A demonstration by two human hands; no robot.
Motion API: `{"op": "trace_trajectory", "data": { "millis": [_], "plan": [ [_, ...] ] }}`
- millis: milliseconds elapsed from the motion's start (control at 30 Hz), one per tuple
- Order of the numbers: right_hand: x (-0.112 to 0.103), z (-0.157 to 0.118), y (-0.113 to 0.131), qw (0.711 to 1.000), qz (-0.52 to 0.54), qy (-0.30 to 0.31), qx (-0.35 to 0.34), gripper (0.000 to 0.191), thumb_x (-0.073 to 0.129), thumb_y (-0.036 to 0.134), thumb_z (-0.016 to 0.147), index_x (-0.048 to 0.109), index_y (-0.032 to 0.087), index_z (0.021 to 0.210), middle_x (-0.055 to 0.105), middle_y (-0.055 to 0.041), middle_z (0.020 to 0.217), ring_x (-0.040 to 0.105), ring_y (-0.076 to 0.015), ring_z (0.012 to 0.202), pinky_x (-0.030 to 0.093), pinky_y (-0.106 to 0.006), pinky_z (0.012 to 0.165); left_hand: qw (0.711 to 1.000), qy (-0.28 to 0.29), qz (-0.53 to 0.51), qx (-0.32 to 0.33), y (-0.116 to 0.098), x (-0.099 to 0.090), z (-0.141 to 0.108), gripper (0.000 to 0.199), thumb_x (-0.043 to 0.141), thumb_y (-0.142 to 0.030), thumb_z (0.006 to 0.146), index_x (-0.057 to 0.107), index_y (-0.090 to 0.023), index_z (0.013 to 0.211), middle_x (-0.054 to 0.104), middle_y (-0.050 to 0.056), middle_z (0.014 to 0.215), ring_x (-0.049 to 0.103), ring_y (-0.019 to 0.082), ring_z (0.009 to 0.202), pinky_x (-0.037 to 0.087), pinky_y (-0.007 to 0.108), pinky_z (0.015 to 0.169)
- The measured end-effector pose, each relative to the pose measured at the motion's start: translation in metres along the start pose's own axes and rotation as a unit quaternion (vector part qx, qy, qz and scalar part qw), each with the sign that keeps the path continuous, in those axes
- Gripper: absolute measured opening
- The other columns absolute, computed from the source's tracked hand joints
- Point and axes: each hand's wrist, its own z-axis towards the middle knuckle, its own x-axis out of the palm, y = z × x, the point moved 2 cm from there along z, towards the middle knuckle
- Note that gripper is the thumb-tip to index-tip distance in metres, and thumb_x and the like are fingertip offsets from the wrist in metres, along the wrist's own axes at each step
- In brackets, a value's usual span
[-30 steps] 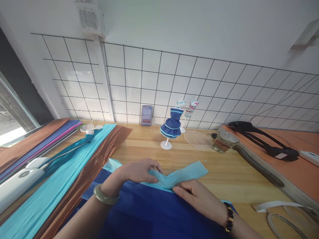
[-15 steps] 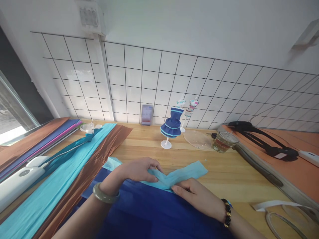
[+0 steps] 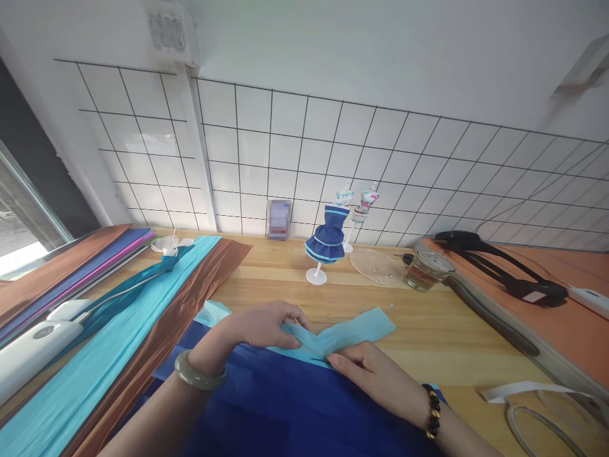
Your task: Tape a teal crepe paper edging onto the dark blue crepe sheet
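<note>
A light blue strip (image 3: 359, 330), thin and creased like crepe paper, lies along the upper edge of a wide dark blue sheet (image 3: 266, 393). My left hand (image 3: 266, 322), with a pale bangle at the wrist, curls over the strip, its thumb and fingers closed on it. To the right, my right hand (image 3: 375, 374) pinches the strip where it bends against the sheet's edge. Beyond this pinch the strip's free end slants up and right. My right fingertips are partly hidden under the folded strip.
Behind the hands stands a miniature dress form (image 3: 328, 238) in a blue ruffled dress. Near it are a clear round disc (image 3: 375, 265) and a glass jar (image 3: 428, 270). Long turquoise (image 3: 118, 343) and brown sheets (image 3: 157, 336) cover the left, beside a white power strip (image 3: 38, 349). Ribbon (image 3: 523, 390) lies at right.
</note>
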Motion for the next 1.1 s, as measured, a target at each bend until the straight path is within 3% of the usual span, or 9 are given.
{"op": "trace_trajectory", "data": {
  "millis": [1100],
  "plan": [
    [0.0034,-0.0037,-0.0018,1.0,0.003,-0.007,0.005,0.047,0.033,0.054,0.091,0.025,0.02,0.058,0.022,0.0058,0.059,0.021,-0.0092,0.053,0.021,-0.023,0.049,1.0,0.007,-0.006,0.0,-0.0038,-0.0013,-0.0025,0.034,0.059,-0.03,0.072,0.061,-0.026,0.106,0.065,-0.002,0.094,0.06,0.016,0.079,0.043,0.021,0.064]
  ]
}}
